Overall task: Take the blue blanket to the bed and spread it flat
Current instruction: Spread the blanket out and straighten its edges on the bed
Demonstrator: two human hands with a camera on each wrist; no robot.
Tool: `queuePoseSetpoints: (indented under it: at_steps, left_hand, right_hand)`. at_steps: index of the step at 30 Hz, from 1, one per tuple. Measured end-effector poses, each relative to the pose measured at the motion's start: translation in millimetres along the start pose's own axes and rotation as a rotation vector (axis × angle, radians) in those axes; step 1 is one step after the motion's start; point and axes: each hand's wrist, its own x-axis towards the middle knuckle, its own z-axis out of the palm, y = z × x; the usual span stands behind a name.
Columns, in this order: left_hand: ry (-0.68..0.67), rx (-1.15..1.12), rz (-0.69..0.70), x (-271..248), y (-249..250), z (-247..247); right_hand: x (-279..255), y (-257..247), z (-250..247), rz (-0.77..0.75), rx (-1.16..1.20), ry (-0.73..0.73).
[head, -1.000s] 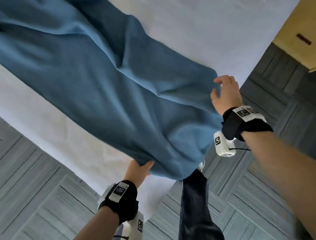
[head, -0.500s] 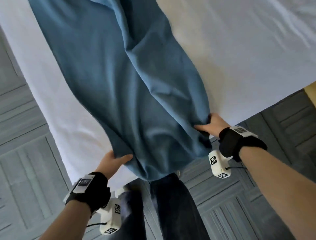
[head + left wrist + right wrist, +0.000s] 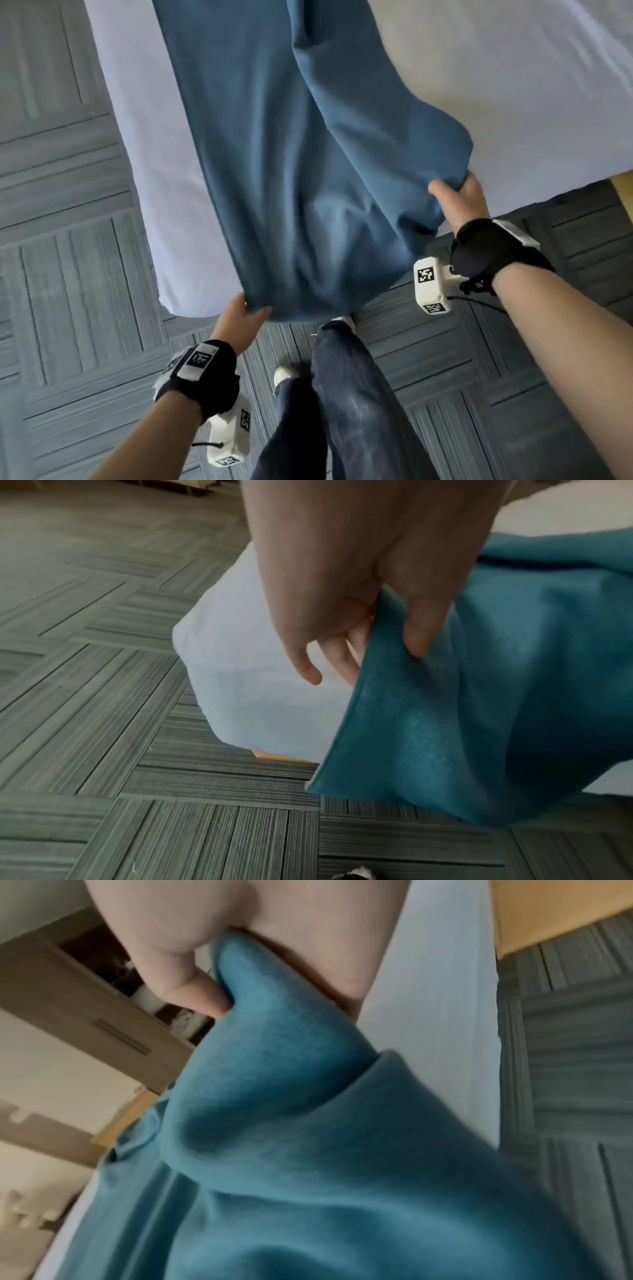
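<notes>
The blue blanket [image 3: 291,154] lies lengthwise and bunched along the white bed [image 3: 513,85], its near end hanging over the mattress corner. My left hand [image 3: 245,317] pinches the blanket's near left edge between thumb and fingers; in the left wrist view the left hand [image 3: 369,631] has its thumb on top of the blanket [image 3: 479,710] and fingers beneath. My right hand [image 3: 457,198] grips a fold at the near right edge; in the right wrist view the right hand [image 3: 219,969] has the cloth [image 3: 308,1123] bunched in its fist.
Grey patterned carpet tiles [image 3: 68,274] surround the bed. My legs in dark jeans [image 3: 342,404] stand at the bed's corner. A wooden cabinet edge [image 3: 621,192] shows at the right; a wooden wardrobe [image 3: 85,1010] appears in the right wrist view.
The view has swung so the blanket now runs straight away from me. My right hand went from open near the fold to gripping it, then drew it outward to the right; the left kept its hold.
</notes>
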Motion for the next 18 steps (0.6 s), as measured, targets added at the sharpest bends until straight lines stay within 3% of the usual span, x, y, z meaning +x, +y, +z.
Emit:
queuePoseSetpoints:
  at_steps: [3, 8, 10, 13, 16, 18]
  left_hand:
    - [0.061, -0.057, -0.014, -4, -7, 2]
    - [0.226, 0.027, -0.044, -16, -6, 22]
    - [0.253, -0.038, -0.047, -19, 3, 31]
    - [0.285, -0.171, -0.029, -23, 22, 46]
    - [0.358, -0.236, -0.034, -25, 40, 62]
    - [0.414, -0.318, -0.063, -26, 46, 69]
  right_hand:
    - [-7, 28, -16, -0.016, -0.173, 0.012]
    - [-8, 64, -35, 0.173, -0.342, -0.218]
    - [-2, 66, -39, 0.079, -0.352, -0.180]
    - [11, 57, -50, 0.004, -0.055, -0.096]
    - [28, 44, -76, 0.196, 0.528, -0.138]
    - [42, 44, -100, 0.239, 0.600, -0.135]
